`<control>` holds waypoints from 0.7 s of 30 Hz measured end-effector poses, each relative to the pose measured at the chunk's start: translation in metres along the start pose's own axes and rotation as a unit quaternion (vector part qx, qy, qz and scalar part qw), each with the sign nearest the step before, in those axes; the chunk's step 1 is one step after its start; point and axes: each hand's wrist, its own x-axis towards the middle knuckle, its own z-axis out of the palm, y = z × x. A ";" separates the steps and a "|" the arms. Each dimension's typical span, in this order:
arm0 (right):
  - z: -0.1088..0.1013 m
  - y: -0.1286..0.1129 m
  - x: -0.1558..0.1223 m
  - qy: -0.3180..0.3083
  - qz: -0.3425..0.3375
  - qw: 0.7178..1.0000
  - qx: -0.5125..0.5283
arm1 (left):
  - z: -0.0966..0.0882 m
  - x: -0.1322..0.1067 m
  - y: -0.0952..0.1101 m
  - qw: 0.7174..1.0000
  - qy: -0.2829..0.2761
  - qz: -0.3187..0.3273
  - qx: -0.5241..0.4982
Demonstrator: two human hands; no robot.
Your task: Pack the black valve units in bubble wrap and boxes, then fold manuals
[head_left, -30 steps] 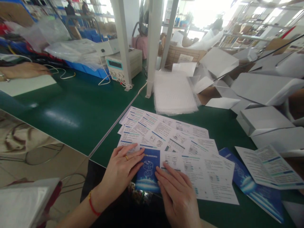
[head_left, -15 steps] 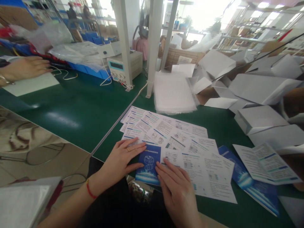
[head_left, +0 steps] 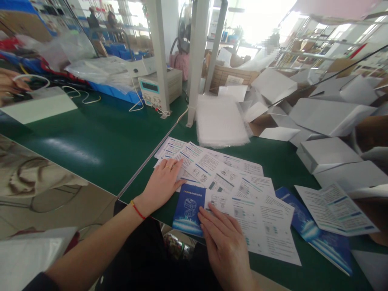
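Observation:
A fan of printed instruction sheets [head_left: 230,182] lies on the green table [head_left: 100,137] in front of me. A folded blue leaflet [head_left: 188,208] sits at the near edge of the fan. My left hand [head_left: 162,182] lies flat with fingers stretched out on the upper left sheets, beside the blue leaflet. My right hand [head_left: 222,238] rests flat with fingers spread on the lower sheets, its fingertips touching the blue leaflet's right edge. Neither hand grips anything.
More leaflets [head_left: 327,214] lie at the right. White cardboard boxes [head_left: 324,153] pile at the back right, with a stack of white foam bags [head_left: 220,121] behind the sheets. A bench power supply [head_left: 154,87] and white posts [head_left: 197,60] stand further back. Another person's hand [head_left: 10,83] holds a cable at far left.
My left hand has slid up and away from the blue leaflet onto the upper left sheets. My right hand has stayed. The other person's hand at far left has drawn back.

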 end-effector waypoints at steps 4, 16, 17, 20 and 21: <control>0.001 -0.001 -0.001 -0.001 0.009 1.000 0.002 | -0.010 -0.017 0.006 0.999 0.008 0.038 -0.017; 0.000 -0.002 0.004 0.014 0.015 1.000 0.021 | -0.027 -0.071 -0.006 0.979 -0.088 0.146 -0.109; 0.000 -0.002 0.004 0.016 0.014 1.000 0.021 | -0.027 -0.070 -0.007 0.979 -0.094 0.145 -0.109; 0.000 -0.003 0.003 0.018 0.013 1.000 0.018 | -0.029 -0.070 -0.011 0.975 -0.119 0.148 -0.112; 0.000 -0.003 0.002 0.018 0.013 1.000 0.017 | -0.029 -0.070 -0.011 0.974 -0.129 0.147 -0.111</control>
